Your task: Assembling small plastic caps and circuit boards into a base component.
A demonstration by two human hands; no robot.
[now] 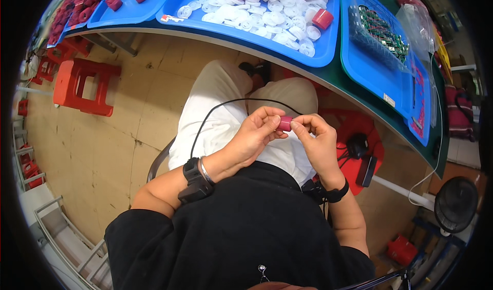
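Above my lap, between both hands, is a small dark-red plastic cylinder (285,123). My left hand (255,134) pinches its left end between thumb and fingers. At its right end, the thumb and forefinger of my right hand (317,139) are closed on it too. Whether the right fingers also hold a smaller part cannot be made out. Ahead on the table, a blue tray (319,59) bears many white translucent round discs (257,19) and several red cylinders, one of them a red cylinder (322,19) near the tray's right side.
A blue tray (115,16) at the far left has red cylinders with wires. On the right, a clear box (359,25) of green circuit boards sits in another blue tray (377,87). Red stools (84,87) stand on the floor; a black fan (456,205) is at right.
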